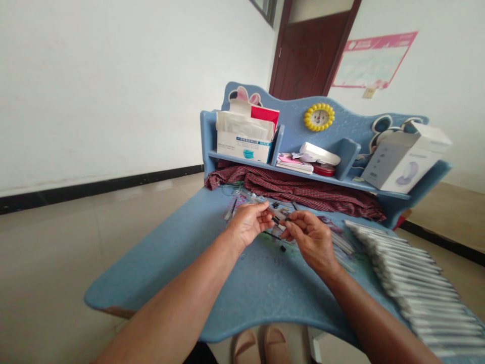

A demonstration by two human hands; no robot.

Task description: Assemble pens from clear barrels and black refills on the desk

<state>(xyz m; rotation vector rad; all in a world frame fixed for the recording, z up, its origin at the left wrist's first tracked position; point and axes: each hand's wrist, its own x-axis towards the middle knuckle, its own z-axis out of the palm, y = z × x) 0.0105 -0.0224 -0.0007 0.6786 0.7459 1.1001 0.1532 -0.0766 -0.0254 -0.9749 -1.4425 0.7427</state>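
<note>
My left hand (250, 222) is over the middle of the blue desk, thumb stretched toward the other hand and fingers curled in. Whatever its fingers hold is too small to make out. Facing it, my right hand (311, 237) pinches a small black piece (287, 219) between thumb and fingertips. Short dark slim parts (276, 220) show in the gap between the hands; which hand has them I cannot tell. Just below, a little black cap-like piece (283, 248) lies on the desk. Loose slim clear tubes (343, 241) lie beside my right hand.
A large pile of slim pale pen-like sticks (420, 283) covers the right side of the blue desk (174, 263). Behind the hands lies a rolled checked cloth (303, 189). The raised shelf holds a mask box (242, 144), a white carton (401, 162) and papers (293, 163).
</note>
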